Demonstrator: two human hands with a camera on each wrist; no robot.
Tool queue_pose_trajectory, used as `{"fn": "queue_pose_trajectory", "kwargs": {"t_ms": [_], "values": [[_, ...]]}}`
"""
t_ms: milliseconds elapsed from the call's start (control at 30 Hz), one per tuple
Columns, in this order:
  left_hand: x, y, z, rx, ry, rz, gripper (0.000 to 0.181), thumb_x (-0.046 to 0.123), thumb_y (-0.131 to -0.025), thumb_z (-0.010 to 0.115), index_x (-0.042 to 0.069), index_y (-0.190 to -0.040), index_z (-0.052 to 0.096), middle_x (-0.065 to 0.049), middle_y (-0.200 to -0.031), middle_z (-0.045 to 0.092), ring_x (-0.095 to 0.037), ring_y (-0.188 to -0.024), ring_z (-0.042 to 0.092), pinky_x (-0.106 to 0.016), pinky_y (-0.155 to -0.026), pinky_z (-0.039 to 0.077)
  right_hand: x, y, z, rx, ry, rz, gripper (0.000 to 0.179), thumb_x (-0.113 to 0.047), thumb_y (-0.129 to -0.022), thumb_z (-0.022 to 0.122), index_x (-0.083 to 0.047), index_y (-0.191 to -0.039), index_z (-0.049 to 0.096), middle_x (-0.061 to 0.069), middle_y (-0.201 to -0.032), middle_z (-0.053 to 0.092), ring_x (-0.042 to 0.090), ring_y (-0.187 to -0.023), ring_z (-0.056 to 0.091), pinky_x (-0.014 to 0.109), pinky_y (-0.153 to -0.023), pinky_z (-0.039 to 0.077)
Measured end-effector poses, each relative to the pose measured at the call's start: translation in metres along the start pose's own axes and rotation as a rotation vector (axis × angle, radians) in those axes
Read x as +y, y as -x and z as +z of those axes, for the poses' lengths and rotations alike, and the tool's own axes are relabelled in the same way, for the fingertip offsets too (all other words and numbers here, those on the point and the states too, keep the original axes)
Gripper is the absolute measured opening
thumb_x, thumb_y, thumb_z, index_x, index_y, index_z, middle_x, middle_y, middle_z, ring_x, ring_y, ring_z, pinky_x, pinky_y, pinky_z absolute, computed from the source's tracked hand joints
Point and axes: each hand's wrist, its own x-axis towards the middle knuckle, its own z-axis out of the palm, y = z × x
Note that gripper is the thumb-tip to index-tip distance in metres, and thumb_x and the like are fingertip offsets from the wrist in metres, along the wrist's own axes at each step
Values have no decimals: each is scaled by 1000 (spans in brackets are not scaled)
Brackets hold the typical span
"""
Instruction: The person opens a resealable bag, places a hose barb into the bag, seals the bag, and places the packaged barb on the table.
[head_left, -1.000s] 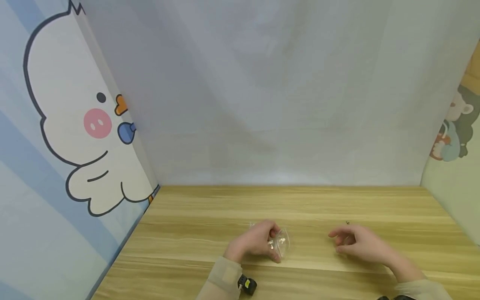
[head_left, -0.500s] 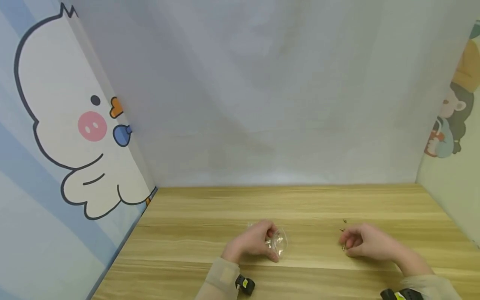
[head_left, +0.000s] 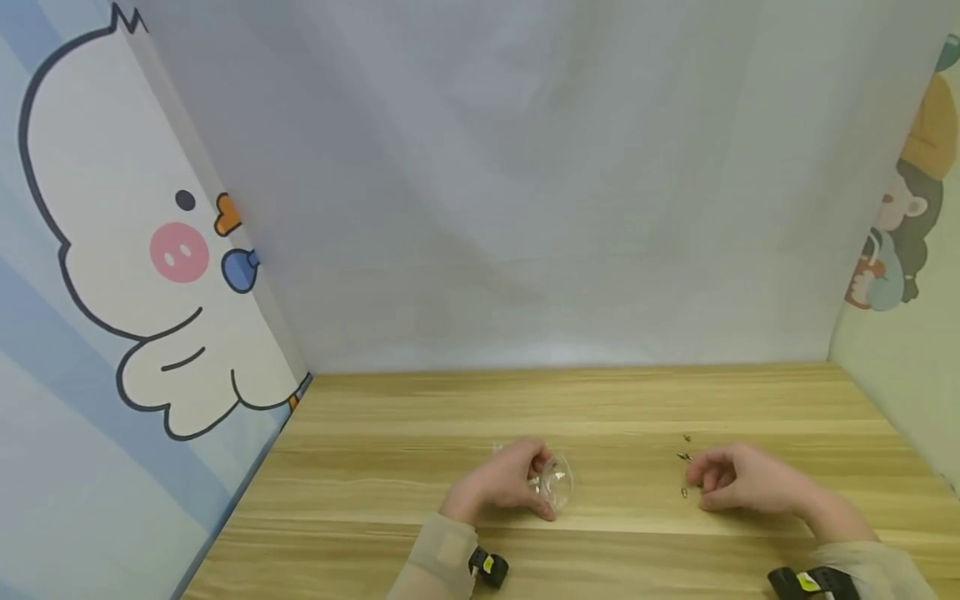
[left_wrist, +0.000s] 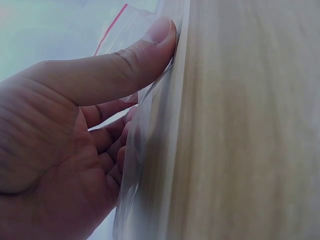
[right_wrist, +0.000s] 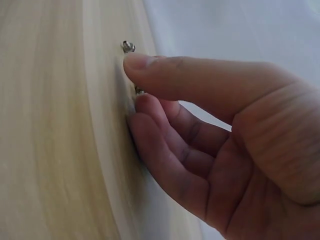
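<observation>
My left hand (head_left: 502,482) holds a clear plastic zip bag (head_left: 557,485) on the table, thumb at its near edge and fingers at the far side. The bag's mouth gapes rightward. In the left wrist view, a red zip line (left_wrist: 111,30) shows on the plastic bag (left_wrist: 135,165). My right hand (head_left: 753,482) rests low over the table, its fingers loosely bent and thumb apart from them. Small metal pieces (head_left: 684,492) lie beside its fingertips; their exact kind is too small to tell. In the right wrist view, one metal piece (right_wrist: 128,46) sits just past the thumb.
The wood-grain table (head_left: 420,404) ends at a pale curtain (head_left: 525,208) behind. A cartoon panel (head_left: 112,250) stands at the left, and another printed wall (head_left: 900,275) at the right. Black wrist cameras (head_left: 491,569) are strapped to both forearms.
My right hand has moved slightly right, and several small metal pieces now show on the table to its left. The left hand keeps hold of the bag. The head view has shifted slightly.
</observation>
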Motion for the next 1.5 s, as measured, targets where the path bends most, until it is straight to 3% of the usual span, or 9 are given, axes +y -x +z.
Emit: {"fn": "queue_pose_trajectory", "kwargs": {"t_ms": [200, 967, 1500], "values": [[-1, 0, 0, -1, -3, -8, 61, 10, -67, 103, 7, -116, 66, 6, -102, 58, -8, -94, 53, -25, -90, 49, 6, 2, -4, 30, 37, -18, 22, -5, -91, 83, -1, -110, 73, -1, -90, 65, 6, -80, 61, 26, -71, 56], [-1, 0, 1, 0, 2, -12, 62, 10, -67, 103, 8, -116, 66, 7, -103, 59, -7, -94, 54, -25, -92, 50, 9, 3, 0, 61, 9, 84, 17, -12, -93, 82, -3, -106, 77, 3, -85, 69, 7, -65, 61, 27, -57, 55], [-4, 0, 0, -5, 12, -5, 63, 10, -67, 102, 8, -118, 66, 8, -103, 58, -6, -94, 53, -24, -91, 49, 6, 4, -1, 62, -6, 153, 14, -11, -95, 80, -2, -104, 76, 7, -86, 70, 12, -68, 64, 30, -59, 58]]}}
